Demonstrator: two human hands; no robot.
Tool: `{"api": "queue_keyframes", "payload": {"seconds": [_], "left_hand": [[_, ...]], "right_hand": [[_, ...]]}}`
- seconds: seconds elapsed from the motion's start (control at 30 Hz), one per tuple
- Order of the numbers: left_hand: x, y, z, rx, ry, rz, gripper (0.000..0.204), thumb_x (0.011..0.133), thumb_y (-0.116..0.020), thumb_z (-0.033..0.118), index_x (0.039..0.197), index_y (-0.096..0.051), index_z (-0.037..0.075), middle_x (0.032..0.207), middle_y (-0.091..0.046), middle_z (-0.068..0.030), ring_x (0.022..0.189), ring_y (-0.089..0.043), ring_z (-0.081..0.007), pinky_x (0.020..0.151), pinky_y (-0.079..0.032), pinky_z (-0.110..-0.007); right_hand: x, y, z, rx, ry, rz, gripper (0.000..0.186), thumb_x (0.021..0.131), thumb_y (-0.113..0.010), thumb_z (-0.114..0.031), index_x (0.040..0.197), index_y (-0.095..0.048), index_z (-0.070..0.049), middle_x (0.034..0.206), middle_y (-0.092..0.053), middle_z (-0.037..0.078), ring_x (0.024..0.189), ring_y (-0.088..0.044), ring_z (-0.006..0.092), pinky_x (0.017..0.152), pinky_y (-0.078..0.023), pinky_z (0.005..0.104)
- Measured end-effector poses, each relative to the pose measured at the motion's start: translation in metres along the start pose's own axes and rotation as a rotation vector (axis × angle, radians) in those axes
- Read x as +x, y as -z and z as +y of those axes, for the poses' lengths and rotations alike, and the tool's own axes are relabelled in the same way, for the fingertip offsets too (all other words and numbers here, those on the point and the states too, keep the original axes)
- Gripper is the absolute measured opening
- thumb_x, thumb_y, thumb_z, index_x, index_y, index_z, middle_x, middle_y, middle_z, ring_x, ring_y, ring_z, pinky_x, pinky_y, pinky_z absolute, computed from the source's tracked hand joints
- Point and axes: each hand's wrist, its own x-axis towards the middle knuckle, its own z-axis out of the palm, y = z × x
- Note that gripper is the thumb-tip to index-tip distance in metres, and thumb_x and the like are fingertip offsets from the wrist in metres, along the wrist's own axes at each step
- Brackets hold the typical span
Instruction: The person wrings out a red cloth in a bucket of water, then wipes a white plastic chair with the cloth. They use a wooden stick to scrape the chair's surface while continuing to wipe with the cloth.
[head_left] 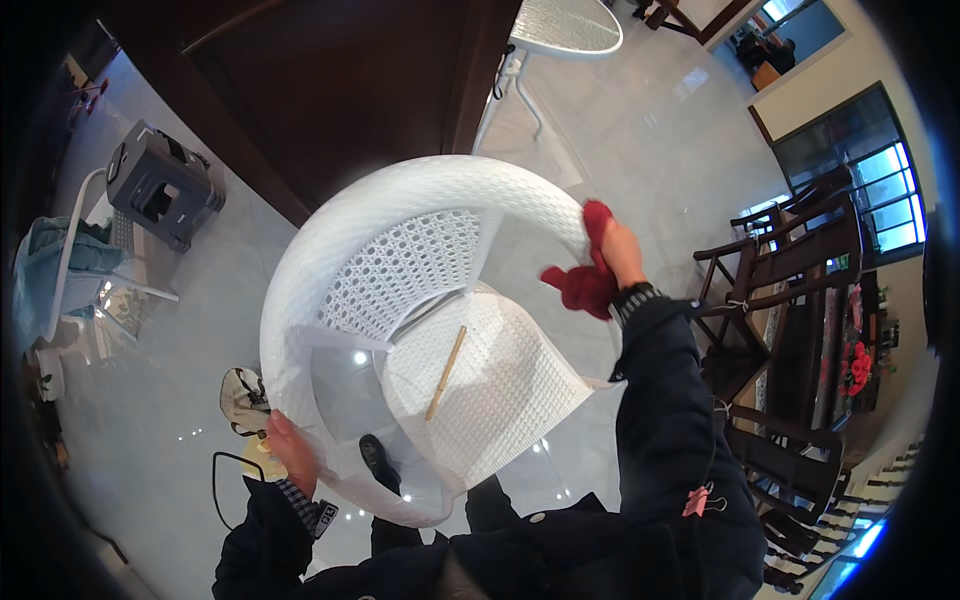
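A white woven chair [425, 185] with a curved back and rounded arms stands in front of me. On its seat lies a thin, light wooden stick [446, 373]. My left hand [292, 452] is closed round the chair's left arm near its front. Over at the right arm, my right hand [624, 256] grips a dark red cloth [588, 288]. The cloth lies against the arm's outer edge, and one end hangs down loose. My right fingers are partly hidden by the cloth.
A dark brown wooden panel [340, 90] rises just behind the chair. Beyond it is a round glass-topped table [568, 25]. A grey plastic step stool [165, 185] stands at the left, near a white chair with blue-green cloth [65, 255]. Dark wooden chairs [800, 250] line the right.
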Motion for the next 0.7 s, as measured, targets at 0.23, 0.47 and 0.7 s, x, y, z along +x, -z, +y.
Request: {"api": "queue_keyframes", "payload": {"seconds": [0.23, 0.47, 0.7], "left_hand": [[-0.008, 0.008, 0.04, 0.251, -0.003, -0.036, 0.047, 0.108, -0.035, 0.036, 0.095, -0.051, -0.005, 0.085, -0.054, -0.0154, 0.081, -0.05, -0.0262, 0.079, -0.044, -0.038], [-0.005, 0.008, 0.035, 0.306, 0.044, -0.054, 0.058, 0.106, -0.027, 0.046, 0.116, -0.058, -0.001, 0.106, -0.066, -0.029, 0.098, -0.062, -0.0466, 0.085, -0.047, -0.047], [-0.001, 0.003, 0.001, 0.183, 0.048, 0.002, 0.056, 0.107, -0.031, 0.046, 0.116, -0.057, -0.003, 0.105, -0.065, -0.0235, 0.097, -0.062, -0.035, 0.086, -0.047, -0.041]], "right_hand": [[0.003, -0.008, -0.069, 0.144, -0.037, 0.191, 0.042, 0.102, -0.034, -0.03, 0.093, -0.066, -0.004, 0.099, -0.071, 0.02, 0.095, -0.065, 0.0423, 0.074, -0.051, 0.054], [-0.017, -0.03, -0.316, 0.208, 0.732, 0.61, 0.026, 0.084, -0.056, -0.023, 0.063, -0.068, -0.013, 0.068, -0.067, 0.007, 0.069, -0.065, 0.0277, 0.059, -0.046, 0.045], [-0.175, -0.035, -0.423, 0.308, 1.28, 0.25, 0.021, 0.079, -0.061, -0.029, 0.073, -0.075, -0.014, 0.076, -0.071, 0.006, 0.076, -0.066, 0.0265, 0.07, -0.044, 0.0495]]}}
